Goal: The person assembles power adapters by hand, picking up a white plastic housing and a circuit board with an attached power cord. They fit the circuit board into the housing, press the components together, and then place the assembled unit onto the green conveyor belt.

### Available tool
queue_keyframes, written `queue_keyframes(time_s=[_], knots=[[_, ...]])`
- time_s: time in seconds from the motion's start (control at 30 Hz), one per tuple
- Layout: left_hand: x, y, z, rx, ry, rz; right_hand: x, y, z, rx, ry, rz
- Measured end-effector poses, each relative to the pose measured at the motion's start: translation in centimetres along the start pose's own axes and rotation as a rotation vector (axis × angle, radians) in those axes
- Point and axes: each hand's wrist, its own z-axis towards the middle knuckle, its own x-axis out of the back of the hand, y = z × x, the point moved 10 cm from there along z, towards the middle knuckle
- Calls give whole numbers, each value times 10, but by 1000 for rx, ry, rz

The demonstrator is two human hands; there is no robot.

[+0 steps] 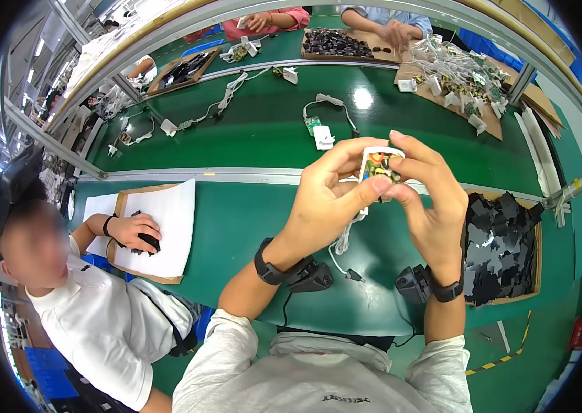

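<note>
Raised over the green table, an open white power adapter housing [364, 165] shows a circuit board with colourful components inside. My left hand [325, 189] is closed around it from the left, thumb against its lower edge. From the right, my right hand [439, 196] has its fingers curled onto the housing and the components, thumb underneath. A white cord [343, 241] hangs from the adapter, its dark plug [353, 275] lying on the table between my forearms. Beyond my hands, another white adapter housing [323, 138] lies beside a green circuit board [312, 124] with its cord.
A cardboard tray [537, 255] holds black sheet pieces at right. At left, a co-worker's hand [133, 232] rests on black pieces on white paper [177, 241]. A metal rail [236, 175] crosses the table. Corded boards [456, 76] are heaped at far right.
</note>
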Motion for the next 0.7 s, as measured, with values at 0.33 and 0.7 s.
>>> queue_keyframes(time_s=[0.33, 0.7], knots=[[-6, -10, 3, 23, 10, 21, 10, 13, 3, -79, -10, -8], [-7, -6, 5, -24, 55, 227, 8, 6, 7, -21, -85, -68]])
